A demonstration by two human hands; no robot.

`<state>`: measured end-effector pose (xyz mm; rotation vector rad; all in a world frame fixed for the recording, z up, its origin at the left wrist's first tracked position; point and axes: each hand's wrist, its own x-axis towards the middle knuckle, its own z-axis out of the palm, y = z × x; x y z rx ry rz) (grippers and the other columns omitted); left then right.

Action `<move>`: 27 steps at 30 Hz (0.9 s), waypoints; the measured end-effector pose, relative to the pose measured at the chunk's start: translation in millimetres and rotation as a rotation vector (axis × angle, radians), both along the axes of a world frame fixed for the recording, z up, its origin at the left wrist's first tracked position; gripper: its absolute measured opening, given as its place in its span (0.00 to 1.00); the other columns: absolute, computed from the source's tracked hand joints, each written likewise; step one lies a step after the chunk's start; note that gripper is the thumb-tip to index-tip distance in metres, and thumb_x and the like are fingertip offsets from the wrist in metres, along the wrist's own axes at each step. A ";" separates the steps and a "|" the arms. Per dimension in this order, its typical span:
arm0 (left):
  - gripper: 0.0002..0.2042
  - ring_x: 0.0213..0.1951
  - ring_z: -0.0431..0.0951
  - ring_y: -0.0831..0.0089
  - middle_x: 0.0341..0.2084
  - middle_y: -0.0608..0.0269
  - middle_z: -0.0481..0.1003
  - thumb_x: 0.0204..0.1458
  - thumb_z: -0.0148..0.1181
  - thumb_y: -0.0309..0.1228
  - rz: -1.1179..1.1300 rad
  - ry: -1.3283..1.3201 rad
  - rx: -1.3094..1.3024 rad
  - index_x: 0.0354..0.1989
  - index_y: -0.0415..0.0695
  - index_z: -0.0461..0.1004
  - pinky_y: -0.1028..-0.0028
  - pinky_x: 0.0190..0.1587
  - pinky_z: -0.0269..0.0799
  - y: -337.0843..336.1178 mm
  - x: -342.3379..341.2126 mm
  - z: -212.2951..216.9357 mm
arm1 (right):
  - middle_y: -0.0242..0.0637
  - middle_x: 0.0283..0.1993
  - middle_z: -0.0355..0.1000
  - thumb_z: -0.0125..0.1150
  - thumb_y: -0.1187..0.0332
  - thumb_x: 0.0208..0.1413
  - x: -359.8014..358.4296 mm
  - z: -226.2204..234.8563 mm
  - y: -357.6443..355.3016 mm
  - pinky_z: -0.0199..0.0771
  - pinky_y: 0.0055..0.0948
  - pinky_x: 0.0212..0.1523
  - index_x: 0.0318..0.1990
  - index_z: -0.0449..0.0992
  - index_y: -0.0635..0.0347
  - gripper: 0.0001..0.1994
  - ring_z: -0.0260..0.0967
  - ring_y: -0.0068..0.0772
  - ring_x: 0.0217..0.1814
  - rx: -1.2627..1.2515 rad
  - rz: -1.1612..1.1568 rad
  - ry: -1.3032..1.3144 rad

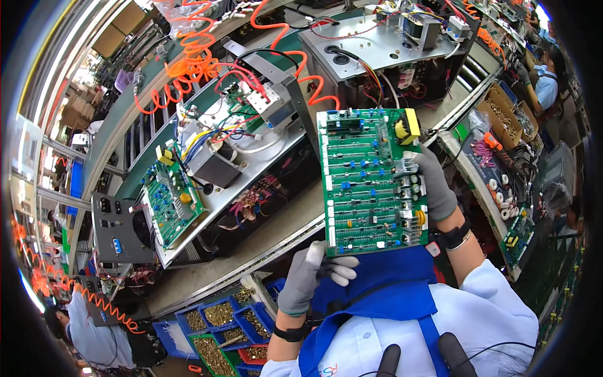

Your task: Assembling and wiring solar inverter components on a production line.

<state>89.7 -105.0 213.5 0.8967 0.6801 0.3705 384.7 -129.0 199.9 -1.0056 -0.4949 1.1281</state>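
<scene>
A green circuit board (367, 210) with rows of small parts and a yellow transformer is held up in front of my chest. My right hand (435, 182), in a grey glove, is closed on its right edge. Just below the board's lower left corner is my left hand (308, 276), also gloved, with fingers apart; whether a fingertip touches the board cannot be made out. Left of the board stands a metal equipment chassis (264, 151) with wires and a transformer on top. A second green circuit board (166, 201) rests on that chassis's left end.
Another wired chassis (358, 47) stands at the back. Blue bins (218, 314) of small metal parts sit at lower left. On the right bench are cardboard boxes (500, 113) and white rings (502, 198). Orange coiled hoses (188, 69) hang overhead. A person (94, 333) works at far left.
</scene>
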 end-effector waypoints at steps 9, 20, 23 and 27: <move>0.17 0.35 0.81 0.68 0.37 0.47 0.79 0.63 0.51 0.36 0.072 0.111 0.086 0.47 0.29 0.70 0.73 0.38 0.78 -10.1 6.3 -0.4 | 0.30 0.39 0.73 0.53 0.67 0.55 -9.8 5.6 -21.0 0.73 0.21 0.37 0.52 0.70 0.65 0.18 0.71 0.18 0.36 0.059 -0.087 -0.079; 0.26 0.37 0.81 0.63 0.39 0.43 0.77 0.62 0.50 0.44 -0.090 0.093 0.081 0.50 0.26 0.69 0.70 0.40 0.77 -4.2 4.9 3.6 | 0.33 0.42 0.74 0.50 0.69 0.56 -12.6 -11.1 -51.1 0.76 0.22 0.41 0.55 0.68 0.65 0.19 0.73 0.21 0.40 0.074 -0.170 0.052; 0.26 0.36 0.80 0.66 0.39 0.45 0.78 0.62 0.50 0.45 -0.126 0.069 0.086 0.49 0.26 0.71 0.72 0.40 0.77 -1.4 5.4 -11.2 | 0.32 0.41 0.74 0.50 0.68 0.57 -9.3 -20.7 -60.1 0.73 0.21 0.38 0.53 0.69 0.65 0.18 0.72 0.19 0.38 -0.011 -0.197 -0.023; 0.24 0.37 0.80 0.65 0.40 0.43 0.77 0.62 0.51 0.42 -0.136 0.052 0.040 0.50 0.27 0.70 0.72 0.41 0.77 -2.3 11.9 -2.2 | 0.33 0.41 0.75 0.48 0.70 0.57 -8.8 -6.1 -58.6 0.75 0.22 0.39 0.54 0.69 0.64 0.18 0.73 0.21 0.37 0.035 -0.161 0.084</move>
